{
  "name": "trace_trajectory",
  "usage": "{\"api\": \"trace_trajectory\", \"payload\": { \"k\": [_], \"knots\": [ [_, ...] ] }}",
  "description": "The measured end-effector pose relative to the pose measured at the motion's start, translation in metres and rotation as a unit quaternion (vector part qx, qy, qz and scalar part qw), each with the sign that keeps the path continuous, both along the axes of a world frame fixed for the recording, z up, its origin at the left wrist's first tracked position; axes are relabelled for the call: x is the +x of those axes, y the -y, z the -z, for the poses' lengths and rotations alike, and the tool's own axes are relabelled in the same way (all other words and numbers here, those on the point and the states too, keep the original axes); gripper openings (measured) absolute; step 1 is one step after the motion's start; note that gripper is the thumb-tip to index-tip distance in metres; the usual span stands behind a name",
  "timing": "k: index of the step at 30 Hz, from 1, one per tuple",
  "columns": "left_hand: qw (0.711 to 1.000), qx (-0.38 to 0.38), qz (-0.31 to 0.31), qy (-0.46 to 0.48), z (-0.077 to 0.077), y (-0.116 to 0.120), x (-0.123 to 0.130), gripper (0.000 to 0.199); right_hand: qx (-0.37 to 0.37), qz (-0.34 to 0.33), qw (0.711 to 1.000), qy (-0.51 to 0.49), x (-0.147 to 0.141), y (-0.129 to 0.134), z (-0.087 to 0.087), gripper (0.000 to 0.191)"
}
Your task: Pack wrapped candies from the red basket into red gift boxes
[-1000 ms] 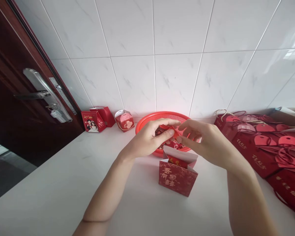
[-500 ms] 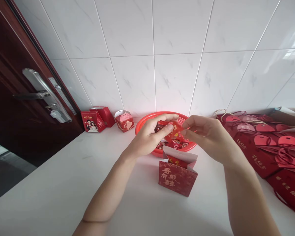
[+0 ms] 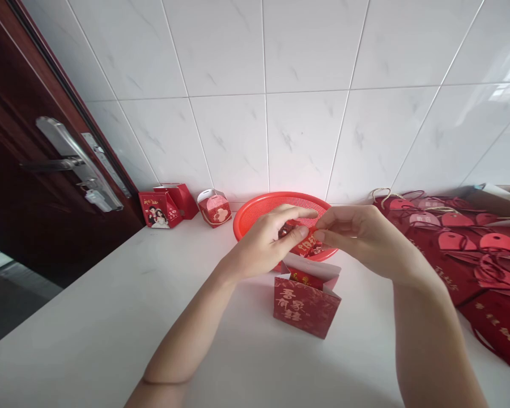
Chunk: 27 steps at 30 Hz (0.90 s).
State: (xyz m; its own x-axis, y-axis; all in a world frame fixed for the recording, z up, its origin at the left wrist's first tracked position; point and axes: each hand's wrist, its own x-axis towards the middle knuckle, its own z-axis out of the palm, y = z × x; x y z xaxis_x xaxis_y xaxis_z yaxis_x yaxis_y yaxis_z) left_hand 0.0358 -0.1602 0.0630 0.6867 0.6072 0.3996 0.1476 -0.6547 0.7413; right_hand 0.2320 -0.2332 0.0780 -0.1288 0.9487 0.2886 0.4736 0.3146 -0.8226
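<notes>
My left hand (image 3: 263,242) is closed round a red wrapped packet (image 3: 305,245) with gold characters, its thumb on the near face. On the packet's right end, the fingertips of my right hand (image 3: 359,238) pinch the wrapper. Both hands are over the near part of a red plastic basket (image 3: 259,205); what lies in it is mostly covered by them. Just in front stands a small open-topped red paper box (image 3: 306,306) with gold characters. Another red and gold packet (image 3: 301,277) shows inside the box.
At the back left stand red gift boxes (image 3: 160,211), one with a printed couple, and a small red carton (image 3: 215,208). Many red gift bags (image 3: 440,266) with cord handles crowd the right side. A tiled wall (image 3: 225,141) closes the back; a dark door (image 3: 21,164) is left.
Both hands have shifted slightly nearer and lower with the packet. More of the basket's back mesh now shows. The box has stayed in place.
</notes>
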Motion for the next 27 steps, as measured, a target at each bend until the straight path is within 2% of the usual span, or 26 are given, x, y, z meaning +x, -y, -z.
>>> {"api": "trace_trajectory", "payload": {
  "k": [5,9,13,20,23,27],
  "knots": [
    [0.997,-0.044,-0.052,0.031,-0.002,-0.005,-0.007,0.039,-0.03,-0.008,0.992,0.126,-0.005,0.003,0.001,0.015],
    [0.996,-0.066,-0.039,0.045,-0.002,-0.006,-0.007,0.04,-0.071,-0.016,0.976,0.205,-0.014,0.001,0.006,0.018],
    [0.994,-0.089,-0.014,0.057,0.001,-0.005,-0.004,0.04,-0.076,-0.048,0.967,0.24,-0.018,-0.001,0.009,0.019],
    [0.993,-0.093,0.016,0.07,0.001,0.001,0.002,0.043,0.007,0.034,0.99,0.14,-0.019,0.002,0.004,0.015],
    [0.994,-0.077,0.019,0.07,0.0,0.003,0.005,0.043,0.036,0.022,0.997,0.063,-0.022,0.001,0.003,0.016],
    [0.992,-0.092,0.042,0.075,0.002,0.002,0.009,0.049,0.056,-0.005,0.997,-0.047,-0.023,-0.003,0.006,0.023]
  ]
}}
